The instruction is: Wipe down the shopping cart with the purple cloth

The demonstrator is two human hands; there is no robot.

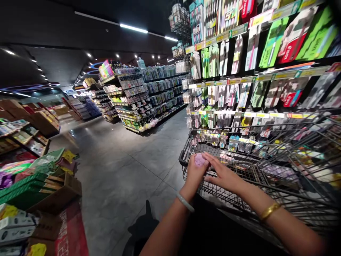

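My left hand (195,172) is closed around a small pale purple item (200,160), whose kind I cannot make out. Over it reaches my right hand (221,173), its fingers stretched out and their tips touching the item's right side. The right thumb stands apart below. Both hands are above the near left corner of a black wire shopping cart (229,183). Part of the purple item is hidden by the fingers.
Tall shelves (226,85) of hanging packaged goods rise behind the cart. A grey floor aisle (119,163) runs to the left. Cardboard boxes (57,199) with green goods stand at the lower left. Another stocked shelf unit (135,99) is farther back.
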